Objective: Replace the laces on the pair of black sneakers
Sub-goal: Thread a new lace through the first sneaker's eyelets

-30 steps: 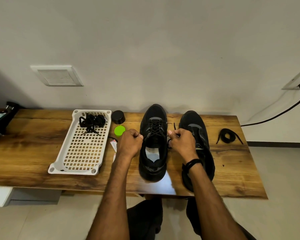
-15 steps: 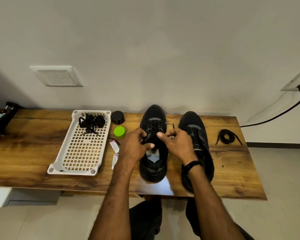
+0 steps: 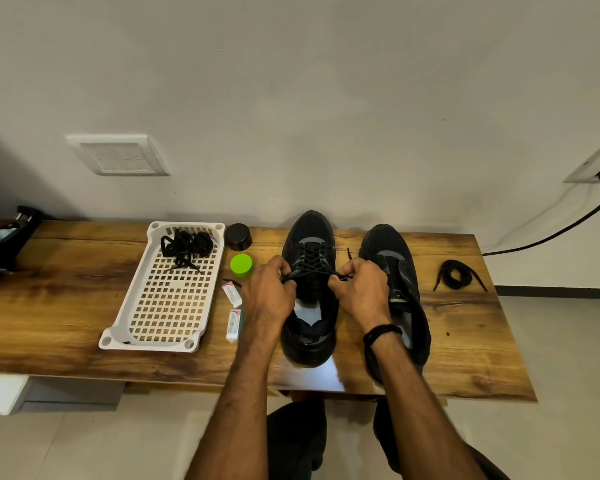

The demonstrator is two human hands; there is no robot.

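Observation:
Two black sneakers stand side by side on the wooden table, toes toward the wall. The left sneaker carries a crossed black lace down its front. My left hand pinches one end of that lace at the shoe's left side. My right hand pinches the other end at its right side, the tip poking up past my fingers. The right sneaker shows no lace and lies partly under my right wrist. A loose coiled black lace lies on the table to the far right.
A white perforated tray at the left holds a bundle of black laces. Beside it sit a black lid, a green cap and two small tubes. A cable runs along the wall at right.
My hands came together over the left sneaker's tongue half a second ago and have since drawn apart, pulling the lace ends out to either side.

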